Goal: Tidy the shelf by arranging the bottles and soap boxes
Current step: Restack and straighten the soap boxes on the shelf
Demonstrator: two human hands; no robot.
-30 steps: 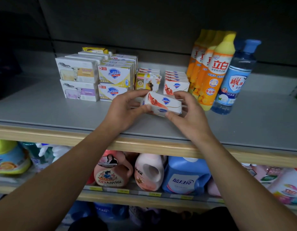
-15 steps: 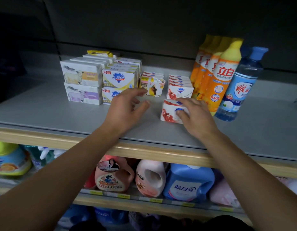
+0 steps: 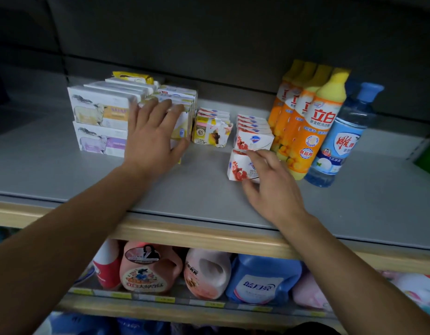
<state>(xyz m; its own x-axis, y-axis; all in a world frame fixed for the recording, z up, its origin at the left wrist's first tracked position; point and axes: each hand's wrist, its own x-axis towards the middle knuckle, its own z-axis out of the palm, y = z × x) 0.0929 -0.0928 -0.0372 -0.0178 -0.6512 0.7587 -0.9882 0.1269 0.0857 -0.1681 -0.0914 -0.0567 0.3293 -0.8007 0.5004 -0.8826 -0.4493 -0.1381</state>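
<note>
On the grey shelf, far left, we see two stacked white boxes. Our left hand lies flat, fingers straight, against the yellow boxes. Right of these sit the brown boxes. Our right hand pinches the front red box, just before its row. Orange bottles and a blue bottle stand rightmost.

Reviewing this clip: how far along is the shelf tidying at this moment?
Done: orange bottles stand lined up beside the blue bottle. In hand: right hand sets a red soap box before its row; left hand lies on the yellow-white boxes. Left: squaring the stacks.
</note>
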